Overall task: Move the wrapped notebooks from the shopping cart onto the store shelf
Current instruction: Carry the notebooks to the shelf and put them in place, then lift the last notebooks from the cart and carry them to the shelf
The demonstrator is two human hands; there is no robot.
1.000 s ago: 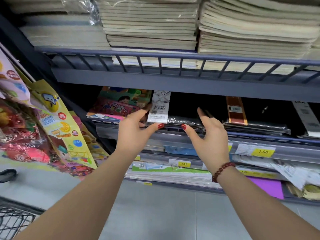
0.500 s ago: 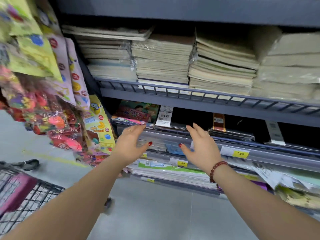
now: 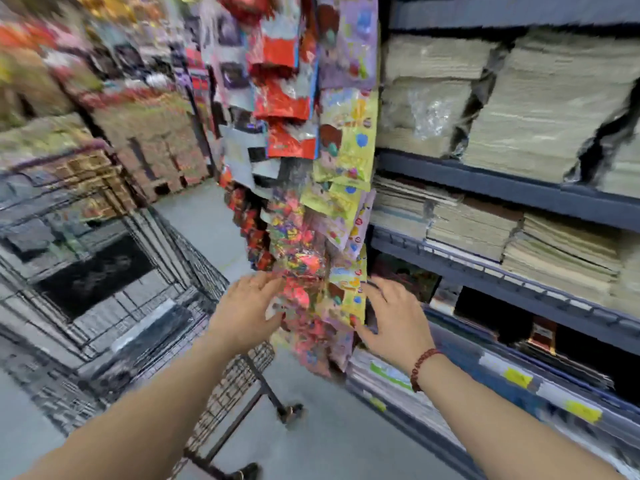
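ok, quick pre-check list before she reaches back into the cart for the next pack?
1. Left hand empty, fingers spread: ok.
2. Right hand empty, clear of the shelf: ok.
3. Shopping cart within view at left: ok.
4. Dark wrapped packs remaining in the cart: ok, though blurred.
5. Hanging toy packets between both hands, may snag: not ok.
6. Free slot on the shelf for the next pack: cannot tell, heavy motion blur.

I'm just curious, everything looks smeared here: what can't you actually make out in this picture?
- Shopping cart, head view: motion blur hides its contents.
- Hanging packets: print blurred, unreadable.
- Yellow price tags: figures smeared.
- Low shelf behind the right hand: partly covered by the hand and packets.
- Left hand: looks empty.
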